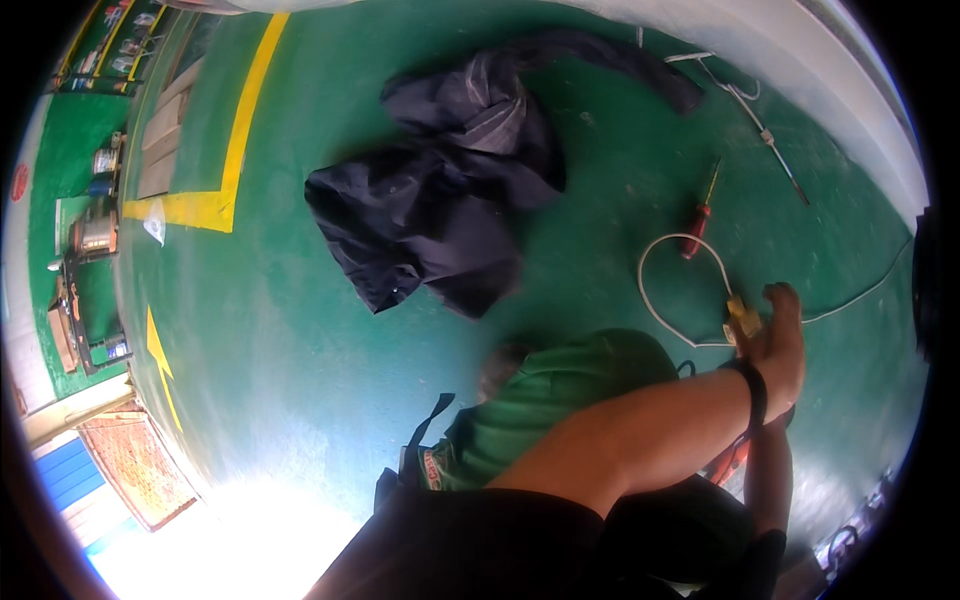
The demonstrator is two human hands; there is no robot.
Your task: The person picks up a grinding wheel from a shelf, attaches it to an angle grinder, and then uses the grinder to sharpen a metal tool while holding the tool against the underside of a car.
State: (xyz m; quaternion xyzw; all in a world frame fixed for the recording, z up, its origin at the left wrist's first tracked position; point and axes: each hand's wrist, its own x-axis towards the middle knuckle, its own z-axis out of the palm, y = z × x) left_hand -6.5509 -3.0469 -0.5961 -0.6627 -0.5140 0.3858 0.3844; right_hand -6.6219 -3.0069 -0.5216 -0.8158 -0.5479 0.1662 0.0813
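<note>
My left hand point(783, 345), with a black band at its wrist, reaches across to the right. Its fingers lie at a small yellow block point(742, 318) on a pale cable point(642, 272), and it seems to grip the block's near side. The right forearm point(770, 480) comes up from the lower right; its hand is hidden behind my left wrist. An orange-red thing point(727, 464) shows in part beside that forearm. Past the cable loop lies a screwdriver point(698, 222) with a red handle and a thin shaft.
Dark crumpled cloth point(430, 200) lies on the green floor point(290, 330). Green cloth point(585, 385), partly behind my left forearm, has a dark strap near it. A metal rod point(768, 138) with a pale cord lies at far right. Shelves point(100, 230) stand at left.
</note>
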